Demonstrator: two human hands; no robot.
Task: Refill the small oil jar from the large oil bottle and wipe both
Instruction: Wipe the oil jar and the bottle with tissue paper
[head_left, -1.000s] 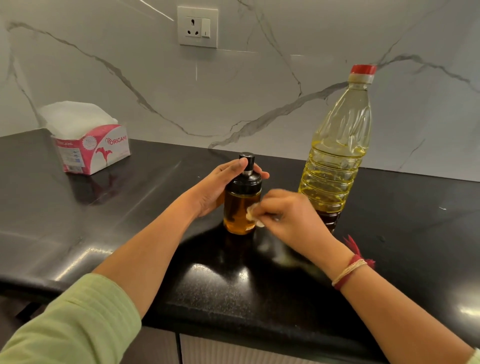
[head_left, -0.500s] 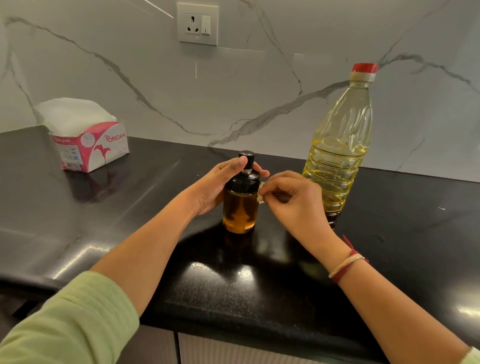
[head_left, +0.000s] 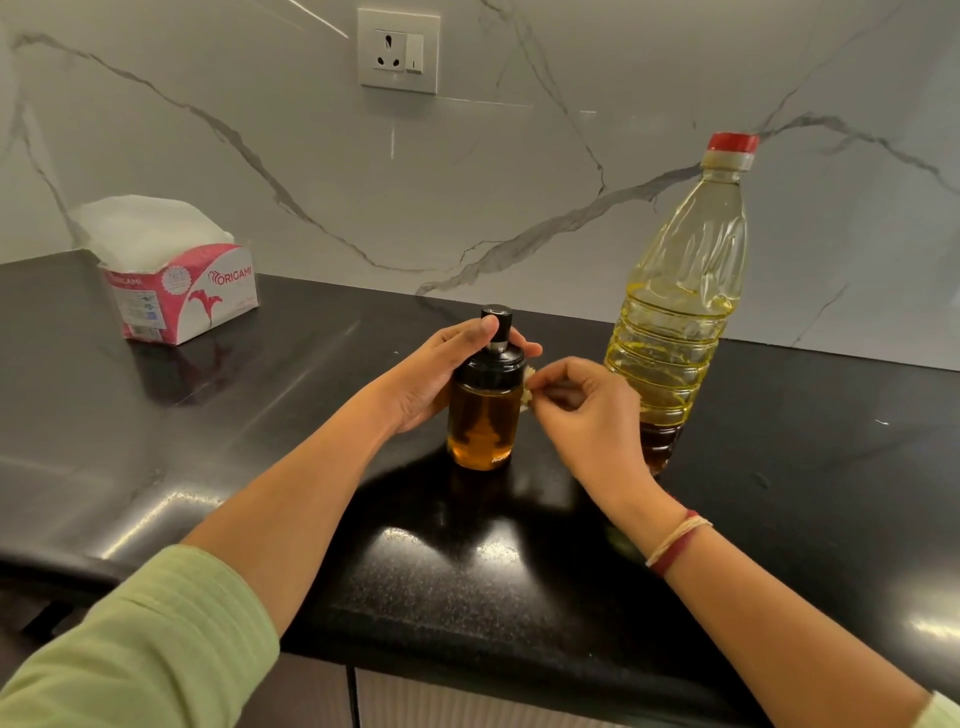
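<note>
Wiping the jar (head_left: 485, 413) is the step in hand. The left hand (head_left: 434, 376) is curled around the jar's black cap from the left, thumb resting against the pump stem, steadying it upright. The right hand (head_left: 584, 410) is pinched nearly closed on a small crumpled tissue (head_left: 528, 387), which touches the jar's right side just below the cap.

The jar stands on the black counter (head_left: 260, 457), near its middle, and looks nearly full of amber oil. The bottle (head_left: 675, 312) stands just right of it and behind the right hand, red cap on, roughly half full.

To wipe well, it is advisable to keep the cap held firmly, press the tissue flat against the glass, and work around and downward so no film remains. A greasy jar may slip; avoid pressing the pump. The wad looks small, so a fresh tissue may be needed for the bottle.

Toward the back left corner, a tissue pack (head_left: 179, 288) reads "ORIGAMI". Lettering near the jar's base is only partly legible.
</note>
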